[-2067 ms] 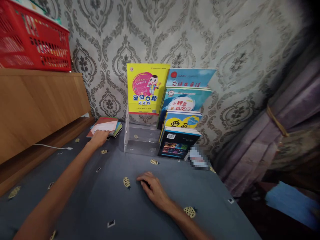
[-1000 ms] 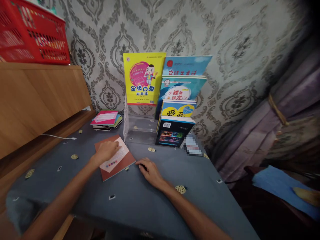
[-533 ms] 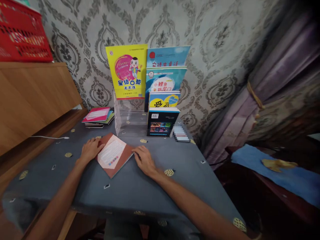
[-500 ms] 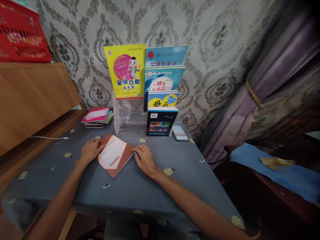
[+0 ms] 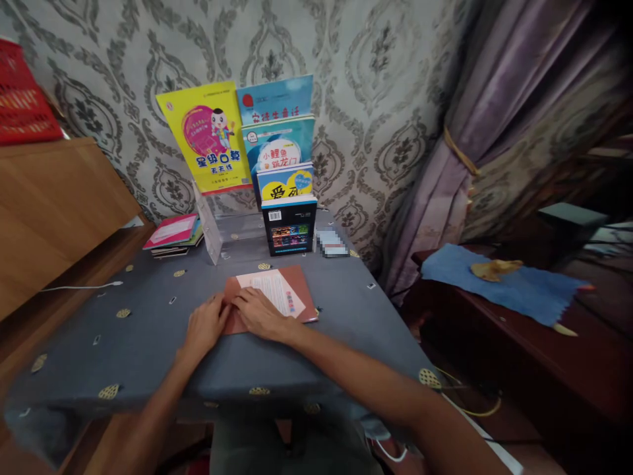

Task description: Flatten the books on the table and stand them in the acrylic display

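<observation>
A thin book (image 5: 277, 290) with a reddish-brown cover and a pale panel of small print lies on the table, its long side running roughly left to right. My left hand (image 5: 208, 322) is closed on the book's left edge, fingers curled. Across the left part of the cover lies my right hand (image 5: 258, 315), its bent fingertips meeting the left hand at that same edge. The fingers hide that corner of the book, and the undersides of both hands are out of sight.
Behind the book, a clear stand (image 5: 210, 227) holds a yellow workbook (image 5: 208, 142), a black book (image 5: 290, 227) and other upright books. A stack of booklets (image 5: 173, 234) sits left, near a white cable (image 5: 82, 286). The patterned tablecloth (image 5: 148, 349) covers the table.
The book has turned from a slanted position to lie nearly level. My right hand has moved from its right corner to the left edge, beside my left hand. The view has shifted right.
</observation>
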`<state>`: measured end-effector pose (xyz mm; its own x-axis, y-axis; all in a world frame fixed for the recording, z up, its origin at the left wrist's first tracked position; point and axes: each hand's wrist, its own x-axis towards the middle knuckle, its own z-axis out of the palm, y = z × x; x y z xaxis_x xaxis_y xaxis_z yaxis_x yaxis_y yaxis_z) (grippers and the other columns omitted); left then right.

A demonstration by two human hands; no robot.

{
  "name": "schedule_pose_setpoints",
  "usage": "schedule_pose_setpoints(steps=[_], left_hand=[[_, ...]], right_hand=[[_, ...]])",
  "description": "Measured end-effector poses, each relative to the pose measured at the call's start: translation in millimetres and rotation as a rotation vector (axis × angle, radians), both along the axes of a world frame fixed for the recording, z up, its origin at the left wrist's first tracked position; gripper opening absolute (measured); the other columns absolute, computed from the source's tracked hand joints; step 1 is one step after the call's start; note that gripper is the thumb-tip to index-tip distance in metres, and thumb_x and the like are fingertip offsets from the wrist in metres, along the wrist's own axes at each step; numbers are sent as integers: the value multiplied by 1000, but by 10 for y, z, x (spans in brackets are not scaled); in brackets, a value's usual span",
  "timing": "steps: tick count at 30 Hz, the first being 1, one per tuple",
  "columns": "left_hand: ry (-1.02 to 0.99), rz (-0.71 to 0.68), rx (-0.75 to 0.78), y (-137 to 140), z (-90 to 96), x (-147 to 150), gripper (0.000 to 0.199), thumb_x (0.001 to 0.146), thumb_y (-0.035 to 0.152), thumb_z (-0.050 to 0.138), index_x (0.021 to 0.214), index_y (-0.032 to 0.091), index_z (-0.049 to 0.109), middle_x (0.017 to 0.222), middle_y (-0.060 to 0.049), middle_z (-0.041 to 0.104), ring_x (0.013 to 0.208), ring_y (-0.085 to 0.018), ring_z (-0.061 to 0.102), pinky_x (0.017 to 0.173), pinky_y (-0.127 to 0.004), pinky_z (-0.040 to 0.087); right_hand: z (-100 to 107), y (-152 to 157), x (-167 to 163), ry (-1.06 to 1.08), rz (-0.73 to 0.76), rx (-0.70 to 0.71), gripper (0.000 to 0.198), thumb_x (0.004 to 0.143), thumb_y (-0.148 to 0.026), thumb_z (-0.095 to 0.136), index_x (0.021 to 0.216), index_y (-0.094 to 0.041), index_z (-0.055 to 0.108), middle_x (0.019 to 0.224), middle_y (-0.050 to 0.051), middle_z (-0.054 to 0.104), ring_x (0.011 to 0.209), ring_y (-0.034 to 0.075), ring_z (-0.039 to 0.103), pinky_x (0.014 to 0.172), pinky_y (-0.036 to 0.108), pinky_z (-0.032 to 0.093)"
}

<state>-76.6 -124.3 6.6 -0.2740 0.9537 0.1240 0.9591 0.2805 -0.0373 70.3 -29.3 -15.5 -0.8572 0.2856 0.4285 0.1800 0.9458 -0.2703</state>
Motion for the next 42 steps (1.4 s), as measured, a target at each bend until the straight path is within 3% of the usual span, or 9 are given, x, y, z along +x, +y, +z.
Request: schedule_pose_setpoints(steps=[7,14,19,28,33,37,42], left_hand=[[25,-97,134,185,-109,-21,23,98,26,40,101,20,62,106,-12,67,102,-27,63,91,-38,50],[-306,-278,222,476,-257,-75,35,93,14,35,122,20,53,122,-12,66,116,-24,61,102,-43,49],[-331,-289,249,471,-284,-57,36,93,15,33,123,19,53,127,-13,65,121,-24,60,107,-45,47],[-331,-261,242,467,-301,-31,36,94,17,32,122,19,55,137,-13,62,126,-26,59,107,-48,48],[-281,-276,292,467,-352,-43,39,97,20,31,126,17,57,140,-15,61,131,-28,56,107,-50,48],[-114,-300,234,457,-323,-19,42,101,25,31,130,14,59,142,-18,59,136,-33,53,108,-56,46],[21,-450,156,539,-252,139,43,102,26,32,133,16,60,142,-15,61,136,-29,53,115,-55,38]], right_hand=[[-106,28,-80,-38,-68,-28,26,94,-12,55,119,-10,62,122,18,65,118,27,58,105,44,43],[-97,67,-40,-78,-165,-87,39,97,-26,55,129,-4,57,138,24,58,135,31,48,115,50,35],[-35,217,170,-166,-298,-143,54,97,-39,58,138,-6,52,148,23,51,143,31,41,120,51,29],[34,560,820,-214,-587,-202,54,102,-35,47,145,-3,46,156,24,42,148,32,35,119,56,23],[77,550,875,-224,-622,-180,51,102,-34,45,145,-7,48,155,20,45,146,30,37,119,53,24],[93,543,862,-236,-615,-174,53,102,-34,44,145,-5,47,155,20,46,145,30,38,119,52,24],[125,549,870,-256,-619,-163,52,102,-35,45,144,-6,49,154,20,47,143,31,40,118,53,26]])
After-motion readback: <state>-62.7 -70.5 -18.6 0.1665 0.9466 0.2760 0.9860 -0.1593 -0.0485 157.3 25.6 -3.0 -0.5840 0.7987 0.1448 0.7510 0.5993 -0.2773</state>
